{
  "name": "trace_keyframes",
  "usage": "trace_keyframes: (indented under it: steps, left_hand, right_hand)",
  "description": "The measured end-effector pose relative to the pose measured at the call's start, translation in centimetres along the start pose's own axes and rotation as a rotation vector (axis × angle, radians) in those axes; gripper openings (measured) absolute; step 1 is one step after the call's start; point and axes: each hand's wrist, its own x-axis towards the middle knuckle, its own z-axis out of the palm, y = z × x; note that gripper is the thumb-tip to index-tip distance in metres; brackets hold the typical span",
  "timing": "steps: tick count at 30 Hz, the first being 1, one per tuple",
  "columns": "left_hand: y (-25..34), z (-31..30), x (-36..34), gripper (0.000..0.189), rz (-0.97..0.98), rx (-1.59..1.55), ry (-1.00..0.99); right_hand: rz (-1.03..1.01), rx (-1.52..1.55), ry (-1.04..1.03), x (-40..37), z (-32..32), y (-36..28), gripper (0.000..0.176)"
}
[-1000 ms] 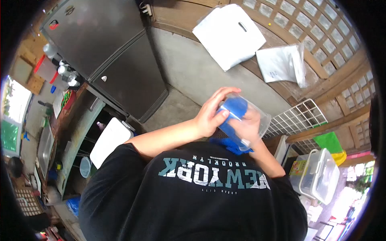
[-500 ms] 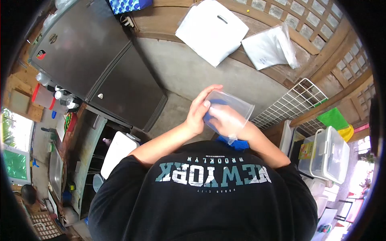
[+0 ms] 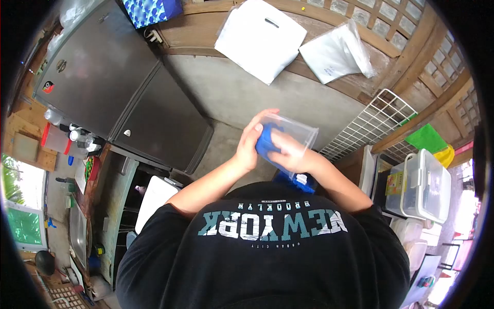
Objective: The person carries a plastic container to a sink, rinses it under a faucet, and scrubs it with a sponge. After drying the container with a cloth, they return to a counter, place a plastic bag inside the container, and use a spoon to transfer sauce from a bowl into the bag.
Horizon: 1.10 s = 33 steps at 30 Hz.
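My left hand (image 3: 248, 142) is wrapped round the base end of a clear plastic container (image 3: 307, 133), holding it tilted on its side in front of my chest. The container's open end faces right. My right hand (image 3: 288, 153) reaches inside through that opening, its fingers pressing a blue cloth (image 3: 264, 143) against the inner base. Seen through the clear wall, the right fingers are bent into the cloth. More blue cloth (image 3: 301, 185) with a white tag shows below the container, by the shirt's neckline.
A dark grey refrigerator (image 3: 154, 113) stands at left, beside a wooden counter (image 3: 98, 170). White bags (image 3: 260, 41) hang on the far wall. A white wire rack (image 3: 368, 126) and a lidded clear storage box (image 3: 419, 190) are at right.
My right hand has pushed the blue cloth along the container's inside. The container has shifted slightly left, and the cloth below it shows a white tag now. The view has turned a little.
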Motion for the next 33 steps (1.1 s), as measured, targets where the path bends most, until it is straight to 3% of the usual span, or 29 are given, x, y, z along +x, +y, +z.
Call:
trace_keyframes:
  steps: [3, 8, 11, 12, 13, 15, 18, 19, 21, 22, 24, 27, 28, 31, 33]
  left_hand:
    - [-1.0, 0.0, 0.4, 0.058, -0.019, 0.003, 0.128]
    - [-1.2, 0.1, 0.0, 0.048, -0.078, 0.144, 0.105]
    - [-1.4, -0.5, -0.1, 0.043, -0.002, 0.215, 0.052]
    - [-1.3, -0.6, 0.0, 0.043, 0.03, 0.236, 0.06]
    - [-1.1, -0.9, 0.2, 0.044, 0.062, 0.259, 0.07]
    - [-0.3, -1.8, 1.0, 0.043, 0.041, 0.297, 0.107]
    - [0.3, -2.5, 1.3, 0.042, 0.018, 0.261, 0.113]
    - [0.6, -2.3, 1.5, 0.044, -0.027, 0.235, 0.119]
    - [0.9, -2.0, 1.5, 0.05, -0.129, 0.178, 0.128]
    - [1.0, -2.1, 1.3, 0.052, -0.139, 0.195, 0.102]
    - [1.1, -2.4, 1.6, 0.055, -0.139, 0.226, 0.038]
    - [1.4, -2.4, 1.0, 0.058, 0.267, 0.485, -0.104]
    - [1.6, -3.2, 1.0, 0.068, 0.351, 0.616, -0.165]
    - [0.8, -4.8, 1.2, 0.069, 0.704, 0.785, -0.217]
    - [0.9, -5.6, 0.9, 0.069, 0.709, 0.785, -0.135]
  right_hand:
    - [-0.144, -0.37, 0.206, 0.3, -0.9, 0.8, 0.033]
    - [-0.082, -0.55, -0.079, 0.6, -0.6, 3.8, 0.034]
    - [-0.071, -0.221, -0.242, -0.1, 0.5, 5.6, 0.034]
    - [0.171, 0.158, -0.394, -0.5, -0.3, 5.9, 0.045]
    - [0.452, 0.78, -0.127, -2.5, 0.7, 8.3, 0.05]
    - [0.641, 1.531, 0.05, -4.8, -1.0, 5.3, 0.058]
    - [0.512, 1.129, -0.065, -6.5, -1.3, 3.5, 0.056]
    - [0.384, 0.599, -0.326, -5.5, -1.8, 1.8, 0.076]
    - [0.069, -0.078, -0.093, -4.4, 0.3, -0.9, 0.085]
    - [0.112, -0.017, -0.065, -4.3, 1.0, -0.7, 0.082]
    - [0.229, 0.385, 0.0, -4.5, 1.0, -1.2, 0.081]
    - [0.465, 1.22, 0.172, -4.3, -0.9, -2.8, 0.07]
    - [0.462, 1.308, 0.215, -4.0, -1.4, -2.6, 0.064]
    - [0.436, 1.594, 0.287, -4.0, -1.9, -0.7, 0.055]
    - [0.375, 1.714, 0.332, -4.5, -2.4, 0.2, 0.058]
